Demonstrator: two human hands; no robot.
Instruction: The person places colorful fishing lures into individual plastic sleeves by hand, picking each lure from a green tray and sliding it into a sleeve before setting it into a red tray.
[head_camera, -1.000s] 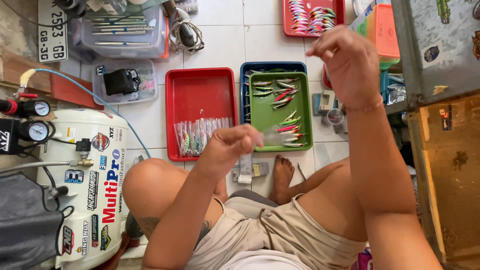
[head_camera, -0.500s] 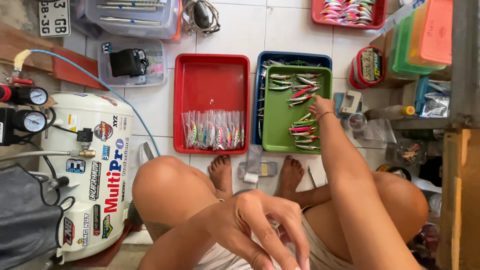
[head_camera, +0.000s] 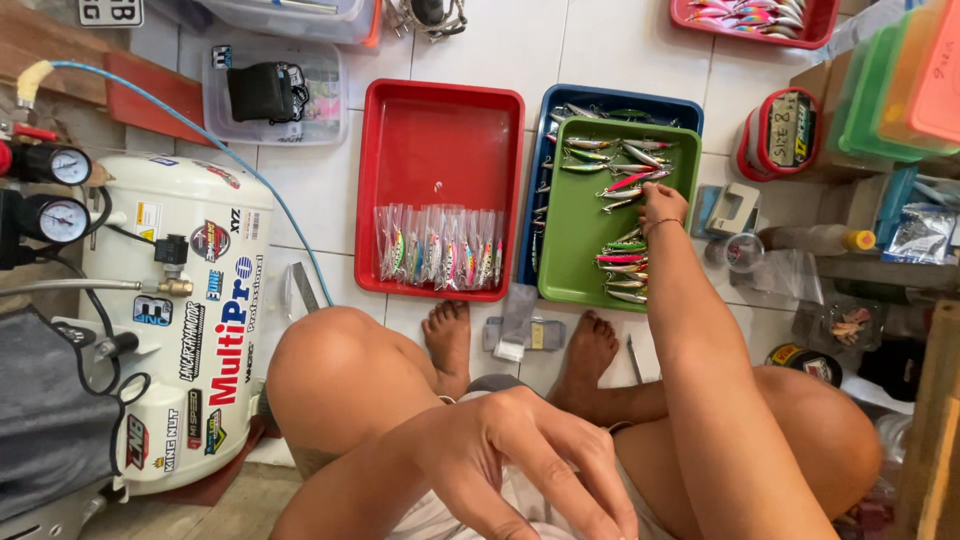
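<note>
Head view: vs. half a sec ago, right hand (head_camera: 662, 203) stays over the green plastic tray (head_camera: 575, 235) on the floor, fingertips at a slim silver-red fishing lure (head_camera: 630, 182); grip closure can't be told. That lure lies w/ its long axis roughly left-right, slightly tilted. Left hand (head_camera: 535, 460) still hovers low near the lap, fingers spread, holding nothing.

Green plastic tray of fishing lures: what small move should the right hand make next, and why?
Probably close the fingertips on one lure and lift it: the right hand reaches into the green plastic tray, fingertips at the upper lure cluster, while the left hand hovers empty over the lap.
</note>
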